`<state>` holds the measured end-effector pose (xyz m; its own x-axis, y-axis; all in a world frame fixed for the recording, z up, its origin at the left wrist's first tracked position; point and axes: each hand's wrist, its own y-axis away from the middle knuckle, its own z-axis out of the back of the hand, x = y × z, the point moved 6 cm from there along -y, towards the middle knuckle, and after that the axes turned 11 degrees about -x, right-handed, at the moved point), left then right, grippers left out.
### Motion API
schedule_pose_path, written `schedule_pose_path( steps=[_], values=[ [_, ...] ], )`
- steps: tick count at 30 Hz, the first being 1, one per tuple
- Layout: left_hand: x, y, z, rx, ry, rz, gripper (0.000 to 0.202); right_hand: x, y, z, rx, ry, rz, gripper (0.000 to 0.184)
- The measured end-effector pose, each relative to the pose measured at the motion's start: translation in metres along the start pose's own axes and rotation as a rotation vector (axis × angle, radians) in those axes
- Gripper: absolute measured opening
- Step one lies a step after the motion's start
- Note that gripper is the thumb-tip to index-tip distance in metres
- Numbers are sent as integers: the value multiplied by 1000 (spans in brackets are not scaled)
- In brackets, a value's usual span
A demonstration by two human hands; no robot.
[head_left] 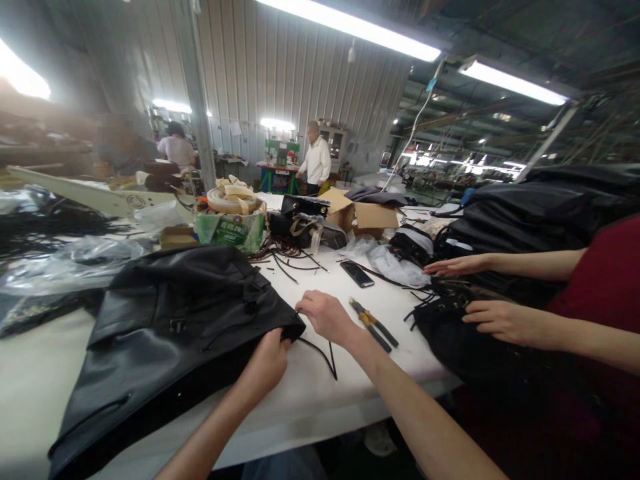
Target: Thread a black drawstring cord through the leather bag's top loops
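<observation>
A large black leather-like bag (pixel 170 300) lies flat on the white table, with buckles and a strap on its upper face. My left hand (pixel 273 360) is closed on the bag's right-hand edge, its thumb on the outside and the fingers partly hidden in the opening. At the corner of that edge, my right hand (pixel 325 317) pinches a thin black cord. More black cord (pixel 327 360) hangs in a bent loop below my right wrist. Pliers with yellow and black handles (pixel 373 325) lie just right of that hand, apart from it.
A co-worker's hands (pixel 505 320) rest on another black bag (pixel 450 333) at the right. Behind the pliers lies a phone (pixel 357 273). Farther back are a green box (pixel 230 230) with rolled strips, a cardboard box (pixel 375 217), loose cords and plastic bags (pixel 75 263).
</observation>
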<state>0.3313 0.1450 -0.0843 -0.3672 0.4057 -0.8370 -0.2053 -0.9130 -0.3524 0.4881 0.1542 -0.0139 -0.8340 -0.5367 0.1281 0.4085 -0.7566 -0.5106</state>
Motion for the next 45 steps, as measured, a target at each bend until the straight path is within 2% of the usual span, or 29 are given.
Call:
schedule_pose_path(
  steps=[3, 9, 13, 18, 22, 24, 26, 28, 30, 34, 37, 40, 43, 45],
  values=[
    [-1, 0, -4, -22, 36, 9, 50, 4, -3, -2, 18, 7, 25, 24],
    [-9, -1, 2, -53, 65, 44, 41, 10, -6, -9, 36, -38, 40, 27],
    [0, -4, 1, -101, 93, 138, 34, 11, -4, -14, 29, -134, 13, 35],
    [8, -14, -7, -214, 113, 214, 27, 10, 0, -15, -30, -226, -65, 42],
    [-7, -19, -3, -278, 82, 191, 24, 14, 6, -4, -114, -245, -116, 34],
    [-21, -14, 6, -269, 49, 146, 24, 22, 15, 10, -263, -206, -147, 28],
    [-35, -3, 20, -249, 4, 69, 28, 41, 29, 21, -400, -198, -100, 29],
    [-42, 14, 37, -250, -48, -3, 32, 67, 42, 19, -422, -246, 5, 38],
    [-40, 33, 52, -251, -144, -77, 35, 88, 52, 7, -396, -302, 57, 48],
    [-22, 67, 69, -205, -418, -347, 39, 100, 58, -27, -421, -356, -72, 42],
    [-14, 84, 89, -245, -546, -515, 36, 111, 58, -45, -389, -322, -73, 30],
    [-28, 97, 118, -301, -529, -608, 30, 134, 63, -42, -434, -389, -99, 27],
    [-53, 107, 150, -319, -428, -599, 28, 160, 78, -30, -587, -594, -207, 22],
    [-68, 109, 167, -353, -425, -593, 30, 177, 89, -30, -654, -693, -292, 16]
  ],
)
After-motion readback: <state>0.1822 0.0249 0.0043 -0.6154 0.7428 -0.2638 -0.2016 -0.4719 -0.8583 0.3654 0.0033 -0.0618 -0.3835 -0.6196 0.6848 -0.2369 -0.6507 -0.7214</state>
